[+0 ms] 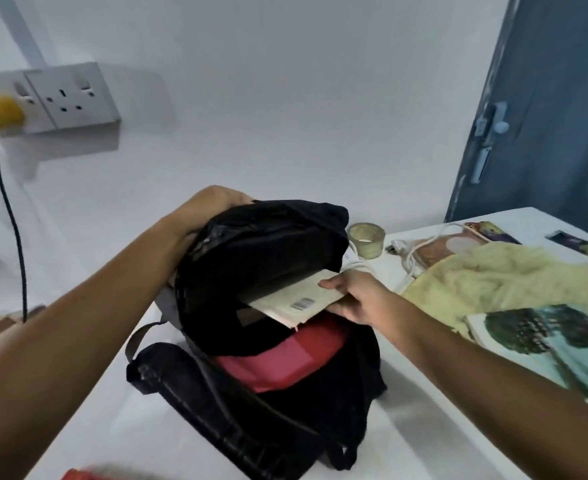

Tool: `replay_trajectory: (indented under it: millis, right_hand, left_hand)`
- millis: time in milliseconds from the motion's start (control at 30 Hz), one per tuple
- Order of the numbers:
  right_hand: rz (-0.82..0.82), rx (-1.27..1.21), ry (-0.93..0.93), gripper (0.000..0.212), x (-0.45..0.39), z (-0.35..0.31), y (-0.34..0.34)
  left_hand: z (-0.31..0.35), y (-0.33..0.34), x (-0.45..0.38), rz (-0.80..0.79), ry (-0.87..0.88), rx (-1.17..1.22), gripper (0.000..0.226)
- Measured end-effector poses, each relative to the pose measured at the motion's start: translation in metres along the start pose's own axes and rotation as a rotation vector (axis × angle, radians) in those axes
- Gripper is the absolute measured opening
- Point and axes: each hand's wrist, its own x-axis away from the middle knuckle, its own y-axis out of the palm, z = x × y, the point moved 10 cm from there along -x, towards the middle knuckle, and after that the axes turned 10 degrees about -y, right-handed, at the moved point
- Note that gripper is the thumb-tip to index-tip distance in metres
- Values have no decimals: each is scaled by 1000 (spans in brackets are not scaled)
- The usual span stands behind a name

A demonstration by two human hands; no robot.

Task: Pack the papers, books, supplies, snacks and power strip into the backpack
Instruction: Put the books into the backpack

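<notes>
— How did the book [297, 301] lie?

— Its long axis ran from lower left to upper right of the frame, one end already in the black backpack [268, 341] at the centre. It was pale, with a barcode. The right hand [353, 297] pinched its outer edge.

— And the left hand [213, 202]?

— It grasped the bag's top flap. The book's inner end was hidden; the picture was blurred.

Head view, angled down, close over backpack [268, 306]
</notes>
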Motion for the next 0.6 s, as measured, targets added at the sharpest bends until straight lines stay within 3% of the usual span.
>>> replay_trajectory:
  millis: [133, 233, 367, 433, 500, 600]
  right_hand:
    - [140, -65, -99, 25, -32, 9, 29]
    - [80, -7, -187, 23, -44, 6, 44]
    - [9, 682, -210, 26, -50, -1, 32]
    - [55, 822, -202, 24, -55, -4, 18]
    - [49, 712, -209, 8, -62, 0, 19]
    - [107, 355, -305, 33, -72, 4, 29]
  left_hand:
    - [6, 10, 4, 11, 47, -25, 16]
    - [4, 7, -3, 44, 83, -66, 17]
    - [6, 8, 5, 80, 176, -105, 18]
    - [9, 8, 9, 78, 209, -113, 23]
    - [11, 14, 11, 34, 222, -135, 29]
    - [6, 22, 12, 19, 164, -114, 38]
